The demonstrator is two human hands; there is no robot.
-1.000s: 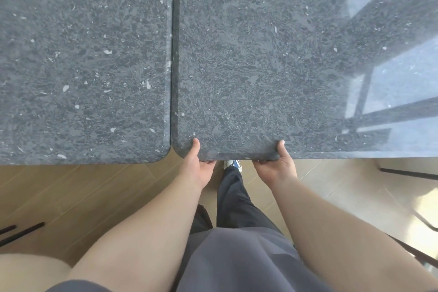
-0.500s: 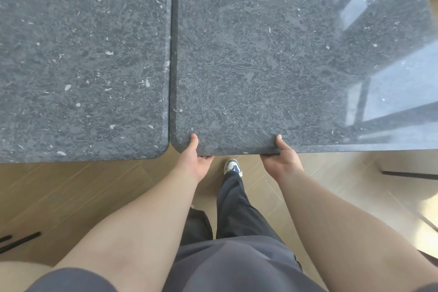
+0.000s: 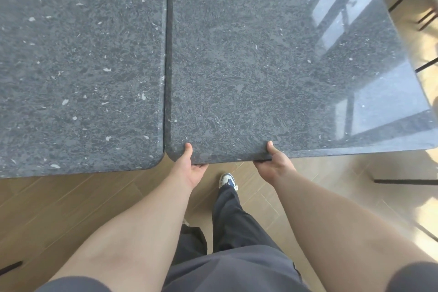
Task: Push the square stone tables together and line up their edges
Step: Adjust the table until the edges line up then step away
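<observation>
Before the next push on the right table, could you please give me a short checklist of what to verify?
1. Left hand grips the near edge of the right table, thumb on top: ok.
2. Right hand grips the same edge: ok.
3. Side edges closed against the left table: ok, only a thin seam shows.
4. Near edges in line: not ok, the left table's edge lies nearer the person.
5. Far edges in line: cannot tell, they run out of view.
6. Shoe away from table legs: cannot tell, legs hidden.
</observation>
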